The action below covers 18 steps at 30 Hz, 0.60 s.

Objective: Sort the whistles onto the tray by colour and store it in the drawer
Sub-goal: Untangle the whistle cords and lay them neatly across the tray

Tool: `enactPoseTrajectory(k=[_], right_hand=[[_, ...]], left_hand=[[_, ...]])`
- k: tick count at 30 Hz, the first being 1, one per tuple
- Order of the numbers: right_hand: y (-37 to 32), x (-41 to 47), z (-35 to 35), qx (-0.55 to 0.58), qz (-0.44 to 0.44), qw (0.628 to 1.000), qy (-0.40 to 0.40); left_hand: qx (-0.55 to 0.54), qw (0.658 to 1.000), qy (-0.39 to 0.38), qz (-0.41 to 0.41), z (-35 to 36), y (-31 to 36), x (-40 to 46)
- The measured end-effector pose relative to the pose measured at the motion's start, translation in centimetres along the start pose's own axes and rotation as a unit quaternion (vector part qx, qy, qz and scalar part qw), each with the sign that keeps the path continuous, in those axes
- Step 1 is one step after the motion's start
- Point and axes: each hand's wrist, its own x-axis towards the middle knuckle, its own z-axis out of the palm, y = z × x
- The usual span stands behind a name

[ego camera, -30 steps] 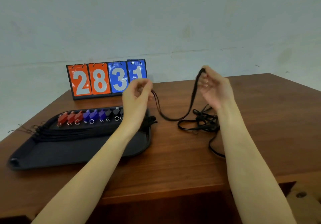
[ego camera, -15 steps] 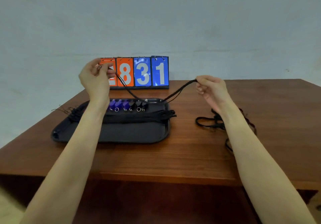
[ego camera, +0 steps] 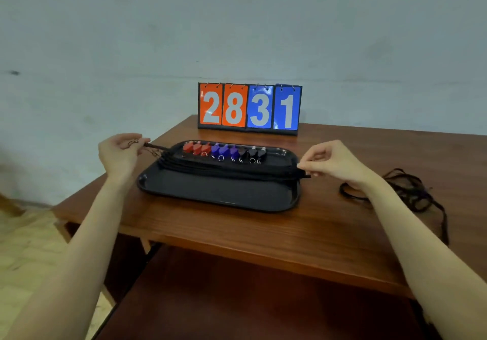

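Now, in the head view, we are stretching a black lanyard (ego camera: 232, 170) across the black tray (ego camera: 218, 194), our left hand (ego camera: 120, 155) pinching one end with its small clip just beyond the tray's left edge, and our right hand (ego camera: 332, 163) pinching the other end at the tray's right rim. To be doing this well, we judge that we should be keeping the cord taut and level, lowering both ends together so that it is lying flat alongside the other cords, and taking care that we are not dragging it into the whistles behind it. We cannot tell whether this cord is carrying a whistle. The tray is sitting on the wooden table (ego camera: 263, 234) and is holding a row along its far side: red whistles (ego camera: 196, 148) at the left, blue whistles (ego camera: 224, 151) in the middle, black whistles (ego camera: 253, 152) at the right, with their cords bundled across the middle and the near part showing bare. A tangle of dark cords (ego camera: 405, 192) is lying on the table by our right forearm, apart from the tray. A flip scoreboard (ego camera: 249, 107) reading 2831 is standing behind the tray.
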Motion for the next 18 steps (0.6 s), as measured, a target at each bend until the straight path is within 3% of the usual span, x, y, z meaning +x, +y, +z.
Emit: enactPoseTrajectory(k=[4,8,18], right_hand=[[0.0,-0.1,1.0,-0.058,0.004,0.998,-0.022],[0.3,0.2,1.2,-0.102,-0.004,0.994,-0.028],[0.6,0.5,1.9,-0.165,-0.014,0.986,-0.023]], left_hand=[[0.131,0.987,-0.087,0.041,-0.9,-0.9,0.6],[0.215,0.967,-0.107,0.082,-0.8,-1.5,0.4],[0.283,0.945,-0.131,0.097,0.1,-2.1,0.8]])
